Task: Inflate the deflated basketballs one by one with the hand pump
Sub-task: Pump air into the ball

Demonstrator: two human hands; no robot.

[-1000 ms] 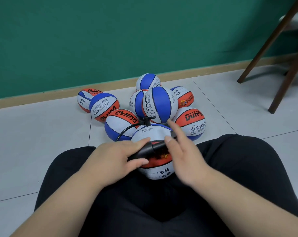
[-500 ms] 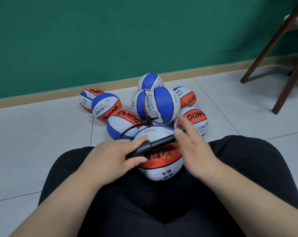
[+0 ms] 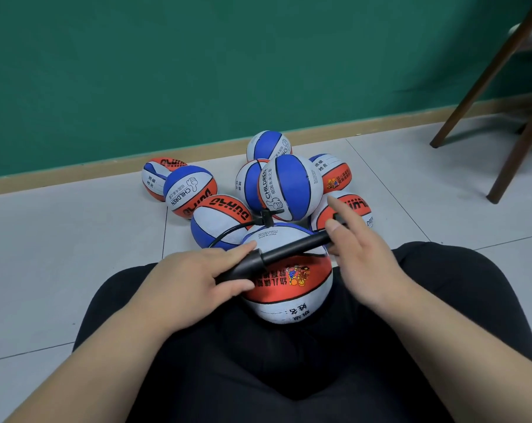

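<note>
Tiled floor (image 3: 75, 254): open tiles left of the legs, and right toward the chair legs (image 3: 515, 154). Basketball pile (image 3: 289, 187) sits near the skirting. One basketball (image 3: 289, 288) is in the lap, between the thighs. Hand pump (image 3: 277, 254) lies across its top. Left hand (image 3: 194, 279) grips the barrel. Right hand (image 3: 368, 261) holds the extended handle, forefinger straight. Hose (image 3: 228, 234) curves to the ball's top.

A red, white and blue basketball (image 3: 289, 303) sits round in a black-clad lap (image 3: 258, 377), printed band facing up. A black hand pump (image 3: 277, 254) lies slantwise across its top, plunger drawn out to the right. Its thin hose (image 3: 231, 232) curves to the ball's far side. Eight matching basketballs (image 3: 289, 187) cluster just beyond on the floor (image 3: 75, 270).
</note>
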